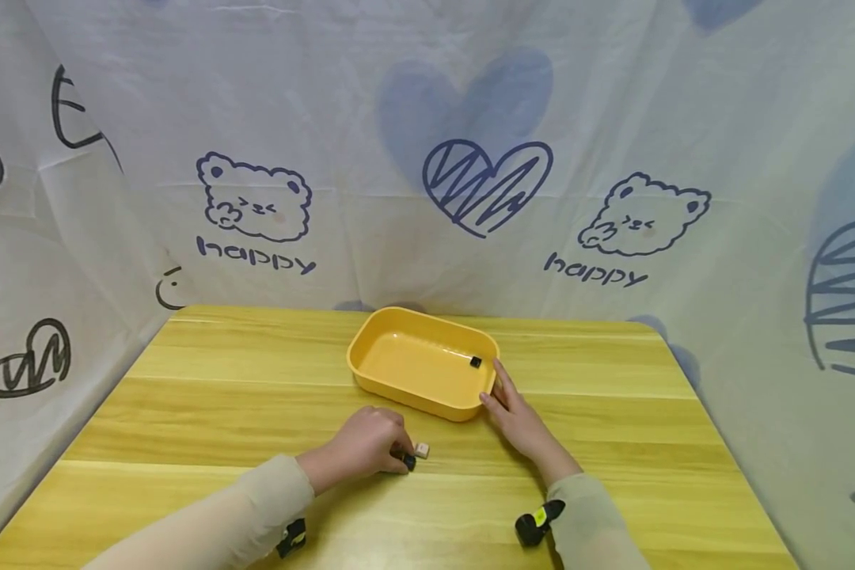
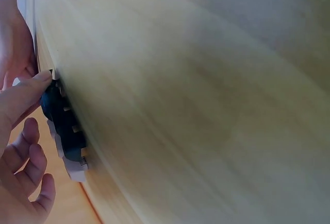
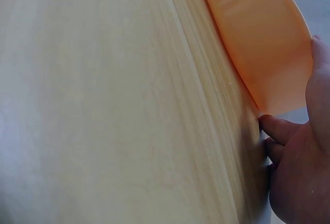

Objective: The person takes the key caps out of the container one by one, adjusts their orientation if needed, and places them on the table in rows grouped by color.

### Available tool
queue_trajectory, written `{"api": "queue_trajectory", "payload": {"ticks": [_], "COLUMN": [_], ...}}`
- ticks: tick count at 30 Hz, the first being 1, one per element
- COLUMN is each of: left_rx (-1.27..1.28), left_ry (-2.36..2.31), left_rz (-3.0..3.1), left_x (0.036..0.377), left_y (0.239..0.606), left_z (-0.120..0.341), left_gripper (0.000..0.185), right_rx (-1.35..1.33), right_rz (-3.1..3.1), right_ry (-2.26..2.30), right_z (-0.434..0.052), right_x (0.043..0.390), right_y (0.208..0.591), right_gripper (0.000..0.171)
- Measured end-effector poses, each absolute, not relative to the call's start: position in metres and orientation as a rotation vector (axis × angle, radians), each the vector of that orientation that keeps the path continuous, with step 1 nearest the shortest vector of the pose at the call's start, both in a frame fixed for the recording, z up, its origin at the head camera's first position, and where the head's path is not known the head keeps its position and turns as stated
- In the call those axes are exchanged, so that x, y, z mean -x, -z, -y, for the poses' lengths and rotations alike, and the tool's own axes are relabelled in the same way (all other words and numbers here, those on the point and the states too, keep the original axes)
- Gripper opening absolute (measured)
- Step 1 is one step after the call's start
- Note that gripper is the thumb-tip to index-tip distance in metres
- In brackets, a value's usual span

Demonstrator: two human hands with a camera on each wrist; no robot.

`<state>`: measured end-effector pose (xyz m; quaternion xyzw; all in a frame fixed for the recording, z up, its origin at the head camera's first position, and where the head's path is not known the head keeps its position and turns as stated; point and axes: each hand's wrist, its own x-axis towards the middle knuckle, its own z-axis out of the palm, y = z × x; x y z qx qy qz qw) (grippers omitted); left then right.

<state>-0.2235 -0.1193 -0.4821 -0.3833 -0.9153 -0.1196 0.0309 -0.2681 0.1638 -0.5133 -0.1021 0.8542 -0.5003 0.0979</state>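
My left hand [image 1: 370, 445] is low over the table, in front of a yellow plastic tray [image 1: 399, 393]. Its thumb and fingers pinch a small black keycap-like piece [image 1: 409, 461]. Right beside that piece sits a small white keycap-like piece [image 1: 422, 450]. In the left wrist view, black pieces [image 2: 66, 126] stand in a short row with white ones [image 2: 75, 170] along it, and the thumb touches the row's near end. At the tray's right end, my right hand [image 1: 523, 423] grips the wall, thumb at the rim and fingers low outside. One black piece [image 1: 475, 362] lies inside the tray.
The wooden table [image 1: 207, 412] spreads around the tray on all sides. A white cloth [image 1: 370, 261] with printed bears and hearts hangs behind its far edge. Black wrist cameras [image 1: 537, 524] are strapped at both sleeves.
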Motion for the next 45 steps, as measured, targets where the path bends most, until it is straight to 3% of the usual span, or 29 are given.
{"api": "queue_trajectory", "payload": {"ticks": [12,24,45], "left_rx": [1.202,1.234,1.307], "left_ry": [0.381,0.494,0.285], "left_rz": [2.800,2.764,2.773], "left_x": [0.226,0.243,0.303], "left_y": [0.480,0.450,0.402], "left_z": [0.122,0.115,0.089], "left_gripper": [0.024,0.024,0.030], "right_rx": [0.301,0.309,0.307], "right_rz": [-2.536,-2.547,-2.531], "right_ry": [1.475,1.473,1.487], "right_z": [-0.165,-0.169,-0.165], "right_x": [0.269,0.270,0.268], "right_y": [0.508,0.505,0.511], "right_gripper": [0.071,0.072,0.072]}}
